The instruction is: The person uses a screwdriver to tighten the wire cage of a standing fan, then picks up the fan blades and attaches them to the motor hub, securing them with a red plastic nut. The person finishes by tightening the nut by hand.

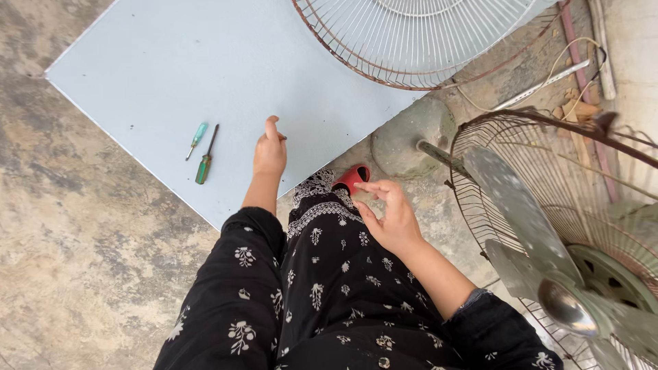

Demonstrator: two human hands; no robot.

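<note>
Down on the concrete floor [82,260], beside a pale blue board [151,62], a person in dark flowered clothing works on a stripped pedestal fan. The left hand [269,152] rests on the board's near edge with its fingers drawn together. Something small and dark shows at the thumb tip, but I cannot tell whether the hand is pinching it or only touching the board. The right hand [392,216] hovers over the knee, fingers loosely spread and curled, holding nothing, just beside a red sandal [353,177].

Two screwdrivers lie on the board a little to the left of the left hand: a small teal-handled screwdriver [197,139] and a green-handled screwdriver [204,162], close together and untouched. The loose front guard [425,41] lies partly on the board's far corner. The fan's blades [528,226] sit bare in the rear cage [493,144] on the right, with the round base [411,137] on the floor between.

To me the work looks to be at the small-parts stage, at the board rather than at the fan. Any reach for a tool calls for a short sideways move of the left hand.
</note>
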